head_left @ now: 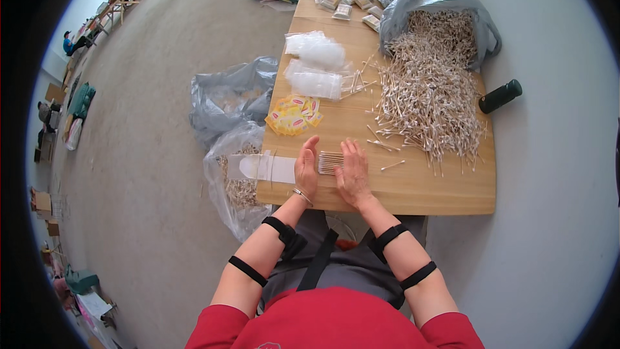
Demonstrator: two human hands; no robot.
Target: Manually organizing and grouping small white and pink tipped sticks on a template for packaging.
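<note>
1. Two bare hands close together near the front edge of a wooden table [413, 201], seen from above.
2. Between the two, flat on the wood: a row of cotton swabs [329, 162], side by side, sticks running left to right.
3. Left hand [307, 169] on edge at the row's left end, palm turned inward, fingers extended and not wrapped around anything; contact with the swab tips impossible to tell.
4. Right hand [352, 171] palm down, fingers extended and uncurled, laid over the row's right end; no closed grip.
5. Just left of the left hand, a flat whitish plastic sleeve [282, 169], jutting past the table's left edge.
6. Beyond the left hand, yellow printed cards [294, 116] in a loose pile; farther off, two stacks of clear plastic bags [315, 81].
7. To the right, a large heap of loose swabs [426, 94], spilling from a grey plastic bag [489, 35]; beside it, a dark green bottle [500, 97].
8. At the far end, small filled packets [342, 10].
9. Below the table's left edge, a clear sack [219, 184] with more swabs inside.
</note>
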